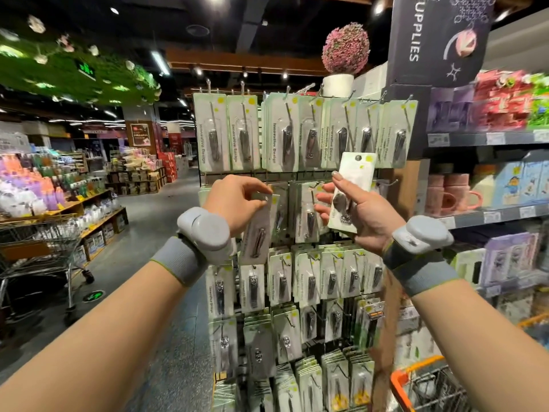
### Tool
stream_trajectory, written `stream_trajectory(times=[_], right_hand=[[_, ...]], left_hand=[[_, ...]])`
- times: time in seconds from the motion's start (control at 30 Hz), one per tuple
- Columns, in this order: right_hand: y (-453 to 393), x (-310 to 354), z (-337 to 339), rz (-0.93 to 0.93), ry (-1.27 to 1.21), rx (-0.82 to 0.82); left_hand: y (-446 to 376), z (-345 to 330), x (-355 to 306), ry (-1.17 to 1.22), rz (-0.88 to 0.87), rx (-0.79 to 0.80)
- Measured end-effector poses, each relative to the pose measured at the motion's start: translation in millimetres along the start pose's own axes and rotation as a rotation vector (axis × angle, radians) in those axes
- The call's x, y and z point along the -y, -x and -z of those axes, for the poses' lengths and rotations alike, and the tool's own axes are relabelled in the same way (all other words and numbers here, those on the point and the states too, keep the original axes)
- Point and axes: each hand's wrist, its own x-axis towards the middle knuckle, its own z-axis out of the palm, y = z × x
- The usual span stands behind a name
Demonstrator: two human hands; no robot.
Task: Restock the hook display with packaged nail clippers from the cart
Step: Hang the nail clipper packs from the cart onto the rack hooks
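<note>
While both hands are raised before the hook display [285, 203], one pack of clippers [258, 230] is pinched at its top by the left hand [237, 200] — another pack [350, 191] is gripped upright in the right hand [365, 212].

The hook display [300, 173] is a tall rack, its rows of hooks crowded with white-and-green carded nail clippers. One pack [257, 230] hangs tilted at the left of the second row, its top pinched by the left hand [237, 200]. Another pack [352, 191] is held upright in the right hand [365, 215], showing its plain back, just in front of the rack.
</note>
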Motion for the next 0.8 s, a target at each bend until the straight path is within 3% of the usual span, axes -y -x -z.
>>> stream_trajectory(times=[0.37,0.6,0.8], right_hand=[[-35.5,14.6,5.8,0.027,0.093,0.123],[-52.1,25.7,17.2,0.041,0.12,0.233],[-52.1,25.0,19.5,0.024,0.114,0.253]], left_hand=[[-17.4,-17.4,-14.6,-0.179,-0.048,-0.176],[-16.0,-15.1,-25.4,-0.355,-0.023,-0.127],[-12.2,4.3,-27.8,-0.49,0.028,0.098]])
